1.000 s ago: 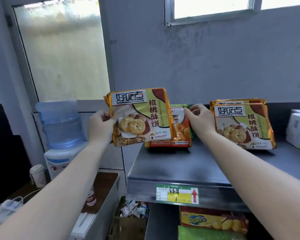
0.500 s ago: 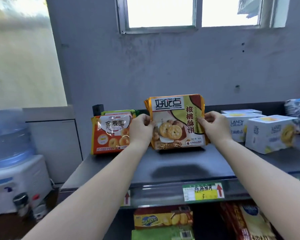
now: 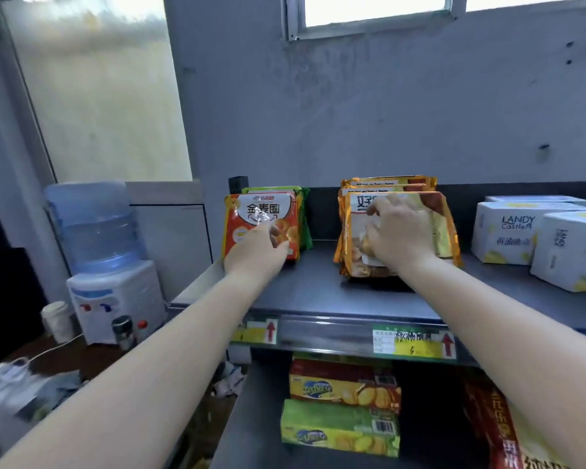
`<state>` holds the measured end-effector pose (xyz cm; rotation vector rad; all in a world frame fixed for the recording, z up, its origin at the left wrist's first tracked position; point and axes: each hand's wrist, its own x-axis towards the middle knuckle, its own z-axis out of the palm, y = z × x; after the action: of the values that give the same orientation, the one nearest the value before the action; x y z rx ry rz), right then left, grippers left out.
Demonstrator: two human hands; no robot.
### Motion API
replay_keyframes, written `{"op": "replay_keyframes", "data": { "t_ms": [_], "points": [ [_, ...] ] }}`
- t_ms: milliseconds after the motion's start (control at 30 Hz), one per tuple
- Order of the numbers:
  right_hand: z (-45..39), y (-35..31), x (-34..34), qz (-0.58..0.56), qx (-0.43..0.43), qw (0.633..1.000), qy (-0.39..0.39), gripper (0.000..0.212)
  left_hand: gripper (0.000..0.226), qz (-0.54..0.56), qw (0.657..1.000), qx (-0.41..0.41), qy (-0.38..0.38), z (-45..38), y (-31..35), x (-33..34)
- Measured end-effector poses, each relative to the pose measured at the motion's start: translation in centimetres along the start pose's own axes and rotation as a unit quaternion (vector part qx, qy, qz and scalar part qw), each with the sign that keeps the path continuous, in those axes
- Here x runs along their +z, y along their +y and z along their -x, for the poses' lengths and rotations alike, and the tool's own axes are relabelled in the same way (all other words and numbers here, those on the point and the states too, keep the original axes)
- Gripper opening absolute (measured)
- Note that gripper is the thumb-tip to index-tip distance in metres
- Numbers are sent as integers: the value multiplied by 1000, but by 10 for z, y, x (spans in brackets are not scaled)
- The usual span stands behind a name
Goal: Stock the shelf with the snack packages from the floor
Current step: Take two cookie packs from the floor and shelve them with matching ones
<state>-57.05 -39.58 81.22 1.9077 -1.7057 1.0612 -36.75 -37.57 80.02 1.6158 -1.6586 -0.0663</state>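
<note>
A gold walnut-cookie package [image 3: 433, 225] stands upright on the grey top shelf [image 3: 318, 292], at the front of a row of two more of its kind. My right hand [image 3: 400, 231] lies on its front face, fingers spread and pressing on it. To the left stands an orange-red snack package [image 3: 261, 211] with a green package [image 3: 303, 211] behind it. My left hand [image 3: 256, 247] hovers at the orange-red package's lower front, fingers relaxed and holding nothing.
White Landy Castle boxes [image 3: 508, 231] fill the shelf's right side. On the lower shelf sit a yellow-red biscuit box [image 3: 342, 390], a green box [image 3: 339, 431] and a red pack [image 3: 498, 428]. A water dispenser [image 3: 109, 265] stands left of the shelf.
The cookie package that both hands held now stands in front of the gold row. My left hand has let go and moved left to the orange-red package. My right hand shifted onto the front face.
</note>
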Motion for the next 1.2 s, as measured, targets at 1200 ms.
{"op": "replay_keyframes", "data": {
  "t_ms": [1200],
  "points": [
    [609,-639,271,-80,-464,601,-646,10,14,-92,597,-797,8,702,-551,-240]
  ]
}}
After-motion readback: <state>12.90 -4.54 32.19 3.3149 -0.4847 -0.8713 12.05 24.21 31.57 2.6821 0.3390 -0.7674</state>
